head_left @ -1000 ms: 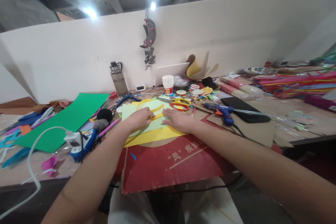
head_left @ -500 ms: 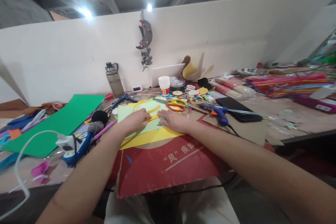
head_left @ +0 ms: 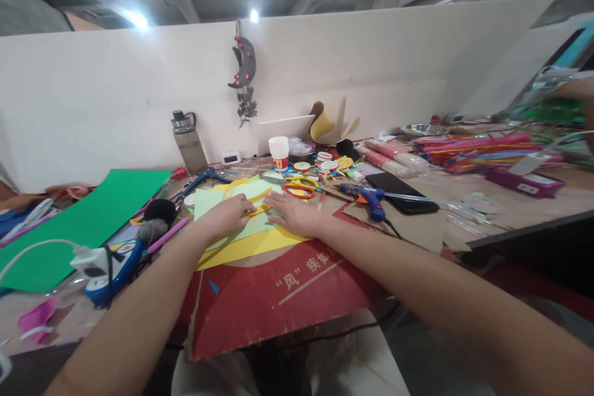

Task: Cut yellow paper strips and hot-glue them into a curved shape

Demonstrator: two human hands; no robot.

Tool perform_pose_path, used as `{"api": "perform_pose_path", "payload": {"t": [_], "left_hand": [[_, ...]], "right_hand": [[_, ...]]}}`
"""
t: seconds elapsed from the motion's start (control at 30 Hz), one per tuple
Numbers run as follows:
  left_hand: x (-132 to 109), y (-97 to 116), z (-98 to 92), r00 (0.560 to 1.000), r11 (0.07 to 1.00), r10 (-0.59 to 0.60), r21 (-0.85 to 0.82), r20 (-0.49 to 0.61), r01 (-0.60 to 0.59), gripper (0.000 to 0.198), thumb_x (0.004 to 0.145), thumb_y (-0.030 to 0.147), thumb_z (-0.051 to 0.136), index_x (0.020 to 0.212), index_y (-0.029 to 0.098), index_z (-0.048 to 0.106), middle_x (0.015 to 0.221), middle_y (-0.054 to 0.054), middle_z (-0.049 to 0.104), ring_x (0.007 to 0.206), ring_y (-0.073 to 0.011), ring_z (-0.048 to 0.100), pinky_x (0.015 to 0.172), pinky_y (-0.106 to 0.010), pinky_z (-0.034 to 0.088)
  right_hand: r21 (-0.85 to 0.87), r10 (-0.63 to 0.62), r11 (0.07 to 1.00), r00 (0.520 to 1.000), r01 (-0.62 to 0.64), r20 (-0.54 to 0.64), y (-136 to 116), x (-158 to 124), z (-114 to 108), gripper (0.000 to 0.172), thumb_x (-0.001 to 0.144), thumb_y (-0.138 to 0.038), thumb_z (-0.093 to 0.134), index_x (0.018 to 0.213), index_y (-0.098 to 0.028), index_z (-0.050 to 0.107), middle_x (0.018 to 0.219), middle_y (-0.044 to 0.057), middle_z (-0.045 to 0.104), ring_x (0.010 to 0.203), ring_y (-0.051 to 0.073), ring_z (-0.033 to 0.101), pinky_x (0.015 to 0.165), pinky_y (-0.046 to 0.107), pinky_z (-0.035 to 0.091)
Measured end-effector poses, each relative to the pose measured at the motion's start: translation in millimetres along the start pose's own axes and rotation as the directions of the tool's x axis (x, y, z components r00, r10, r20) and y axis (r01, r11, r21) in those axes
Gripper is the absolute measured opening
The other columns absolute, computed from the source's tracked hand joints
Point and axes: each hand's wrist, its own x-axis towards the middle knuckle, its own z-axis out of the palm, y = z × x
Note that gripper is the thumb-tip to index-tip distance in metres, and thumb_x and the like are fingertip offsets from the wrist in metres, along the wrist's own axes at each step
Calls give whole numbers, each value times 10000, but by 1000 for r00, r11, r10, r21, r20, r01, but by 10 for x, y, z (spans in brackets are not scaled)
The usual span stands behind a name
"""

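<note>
My left hand (head_left: 228, 215) is closed, its fingertips pinching a narrow yellow paper strip (head_left: 258, 209). Opposite it, my right hand (head_left: 293, 215) lies flat with fingers stretched over the strip's other end. Under both hands is a pale green sheet (head_left: 208, 201), and a yellow sheet (head_left: 232, 250) shows below that. These rest on a red cardboard piece (head_left: 260, 315) at the table's front edge. Just beyond the right hand are scissors with red and yellow handles (head_left: 299, 190). The fingertips partly hide the strip.
To the right lie a blue glue gun (head_left: 375, 203), a black phone (head_left: 401, 193) and bundled pipe cleaners (head_left: 477, 151). A paper cup (head_left: 279, 153) and a bottle (head_left: 189, 145) stand behind. Leftward are a green sheet (head_left: 93, 216) and a blue power strip (head_left: 111, 281). Another person's hand (head_left: 575, 88) shows far right.
The view has turned slightly right, so everything sits further left. Another person's hand has come into view at the right edge. My hands keep nearly the same pose on the strip.
</note>
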Motion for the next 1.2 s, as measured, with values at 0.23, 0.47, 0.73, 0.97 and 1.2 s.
{"api": "perform_pose_path", "payload": {"t": [0.23,0.47,0.73,0.97,1.2], "left_hand": [[20,-33,24,1000,1000,20,17,-3,-20,349,834,237,461,1119,212,661,1040,-90,596,944,-196,577,873,-299,416],[23,-43,29,1000,1000,10,-6,-4,-10,345,845,257,451,1109,210,668,1048,-96,598,938,-200,577,873,-306,416],[25,-63,54,1000,1000,24,12,-8,-24,349,822,225,468,1115,217,658,1032,-85,589,924,-189,580,863,-287,413],[35,-71,58,999,999,34,18,-2,-34,346,799,188,469,1081,208,669,1018,-88,583,919,-194,580,852,-289,413],[21,-75,63,999,999,47,2,-4,-47,323,820,238,478,1082,221,665,1014,-84,576,915,-191,578,845,-289,412]], "right_hand": [[3,0,1000,1000,0,-16,15,4,-1,504,930,-380,417,1343,-96,473,1405,151,464,1339,227,367,1106,381,280],[-4,-4,1000,1000,4,-18,31,11,8,478,929,-391,416,1326,-136,497,1402,133,473,1337,218,372,1101,388,292],[-4,-7,1000,1000,7,0,14,4,9,476,933,-393,409,1314,-125,508,1388,135,489,1319,230,399,1102,391,290],[-9,-14,1000,1000,14,20,12,20,33,491,930,-414,411,1302,-112,521,1372,145,504,1315,233,404,1094,378,310],[-21,53,998,998,-52,28,37,9,36,552,929,-441,389,1325,-72,493,1396,183,461,1343,261,357,1103,416,295]]}}
